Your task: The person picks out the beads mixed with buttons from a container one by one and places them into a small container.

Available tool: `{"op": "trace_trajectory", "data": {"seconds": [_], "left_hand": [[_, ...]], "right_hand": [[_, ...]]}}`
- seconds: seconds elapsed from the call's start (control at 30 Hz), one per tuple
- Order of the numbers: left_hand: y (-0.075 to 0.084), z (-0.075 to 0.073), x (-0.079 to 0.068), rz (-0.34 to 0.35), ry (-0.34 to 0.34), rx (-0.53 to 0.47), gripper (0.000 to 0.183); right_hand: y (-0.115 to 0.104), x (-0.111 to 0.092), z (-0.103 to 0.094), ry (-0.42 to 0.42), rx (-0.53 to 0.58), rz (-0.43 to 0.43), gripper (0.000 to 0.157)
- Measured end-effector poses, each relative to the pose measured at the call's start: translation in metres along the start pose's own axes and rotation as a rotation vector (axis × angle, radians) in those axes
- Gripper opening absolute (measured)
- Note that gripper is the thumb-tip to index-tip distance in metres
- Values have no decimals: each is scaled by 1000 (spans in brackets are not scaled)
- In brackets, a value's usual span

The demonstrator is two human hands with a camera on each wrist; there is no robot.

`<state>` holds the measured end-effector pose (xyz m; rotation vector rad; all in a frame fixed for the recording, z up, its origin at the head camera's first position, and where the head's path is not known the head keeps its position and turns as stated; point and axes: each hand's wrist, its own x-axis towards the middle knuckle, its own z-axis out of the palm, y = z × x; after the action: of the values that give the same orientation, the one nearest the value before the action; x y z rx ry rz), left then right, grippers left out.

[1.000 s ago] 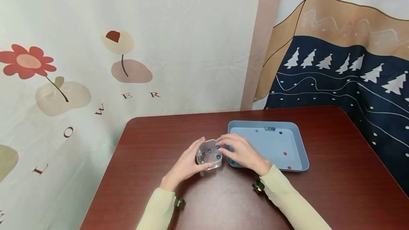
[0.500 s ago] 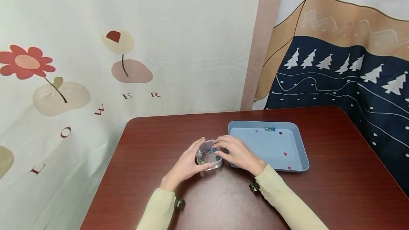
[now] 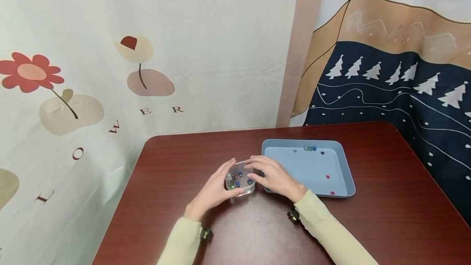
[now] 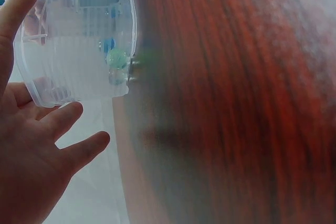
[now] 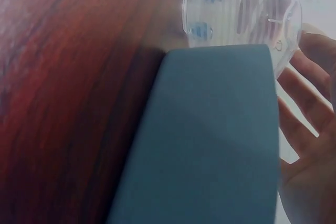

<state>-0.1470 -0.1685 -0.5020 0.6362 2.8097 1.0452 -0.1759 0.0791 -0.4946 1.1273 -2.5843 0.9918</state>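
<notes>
A clear plastic container [image 3: 241, 185] stands on the table just left of the blue tray [image 3: 346, 171]. My left hand [image 3: 213, 189] holds it, thumb at the near side and fingers round the far left side. Inside lie several blue marbles [image 3: 241, 174] and a green marble [image 4: 116, 57] near the left wall. Over the container's right rim hovers my right hand [image 3: 274, 177], fingers loosely bent and thumb apart, with nothing visible between them. Its palm is above the tray's left edge, hiding part of that side.
In the tray, green and blue marbles [image 3: 310, 149] line the back wall. A dark round piece [image 3: 322, 153], a grey one [image 3: 294, 151] and two red ones [image 3: 328, 177] lie apart on its floor. The brown wooden table [image 3: 176, 162] meets a printed curtain [image 3: 220, 52] behind.
My right hand moved left over the container, and a blue marble at its fingertips dropped in and now lies near the green one. The left hand stayed in place.
</notes>
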Motion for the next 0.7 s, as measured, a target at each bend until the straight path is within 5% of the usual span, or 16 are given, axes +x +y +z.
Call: {"op": "trace_trajectory", "data": {"seconds": [0.3, 0.7], "left_hand": [[1, -1, 0, -12, 1, -20, 97], [2, 0, -1, -24, 4, -5, 98]], "right_hand": [[-2, -13, -22, 84, 43, 28, 28], [5, -43, -55, 212, -36, 96, 32]]}}
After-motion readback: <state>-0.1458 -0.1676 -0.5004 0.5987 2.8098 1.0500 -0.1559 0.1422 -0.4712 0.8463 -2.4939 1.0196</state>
